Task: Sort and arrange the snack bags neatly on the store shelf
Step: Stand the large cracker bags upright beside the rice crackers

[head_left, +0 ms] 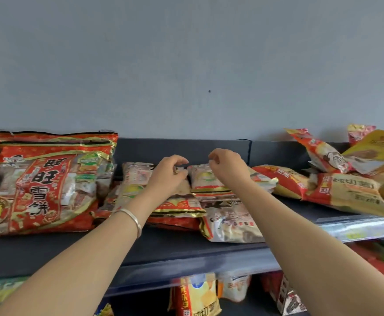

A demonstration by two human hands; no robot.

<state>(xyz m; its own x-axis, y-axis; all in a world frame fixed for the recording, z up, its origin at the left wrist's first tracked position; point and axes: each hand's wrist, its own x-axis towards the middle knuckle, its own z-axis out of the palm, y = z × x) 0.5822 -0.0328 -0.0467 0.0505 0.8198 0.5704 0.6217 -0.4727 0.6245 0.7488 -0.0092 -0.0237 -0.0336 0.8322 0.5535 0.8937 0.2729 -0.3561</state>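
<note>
Head view, from the left: at least two big red bags (45, 179) stand upright on the shelf (49, 252). Mid-shelf, some five pale bags (230, 222) lie flat in a heap. The left hand (170, 172) pinches one's far edge; the right hand (227, 166) curls over its neighbour, grip unclear. I'd lift both corners evenly so it stands square. Rightward, about five yellow-red bags (346, 192) sprawl.

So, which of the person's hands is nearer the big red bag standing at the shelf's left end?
Left. The left hand is over the flat bags just right of the big red bag; the right hand is further right, beyond the left hand.
</note>
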